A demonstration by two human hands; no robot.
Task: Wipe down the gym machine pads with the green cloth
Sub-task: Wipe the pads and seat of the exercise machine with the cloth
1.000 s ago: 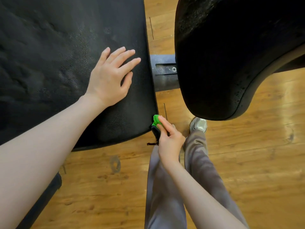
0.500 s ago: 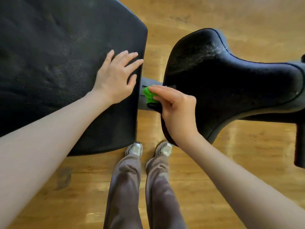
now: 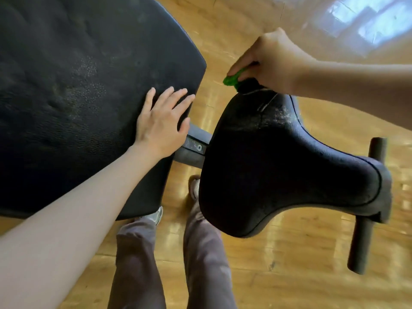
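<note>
At the far end of the small black seat pad (image 3: 278, 166), the green cloth (image 3: 231, 79) sits bunched up, with only a little of it poking out. The right hand (image 3: 267, 63) holds it, fingers curled around it and pointing down, and presses it on the top edge of that pad. A dark part of the cloth touches the pad just under the hand. Pale, dusty marks show on the pad near the cloth.

To the left is the big black back pad (image 3: 78, 85). The left hand (image 3: 162, 121) lies flat on its right edge, near the corner, with its fingers straight and a bit spread. It holds nothing.

Between the two pads runs a gray metal bar (image 3: 194, 150) with a bolt in it. A dark round handle (image 3: 365, 210) sticks out past the narrow end of the seat pad, on the right.

Under it all is a shiny wooden floor (image 3: 289, 264). The person's two legs in gray-brown pants (image 3: 138, 264) stand there, and a light shoe (image 3: 157, 216) peeks out below the back pad.
</note>
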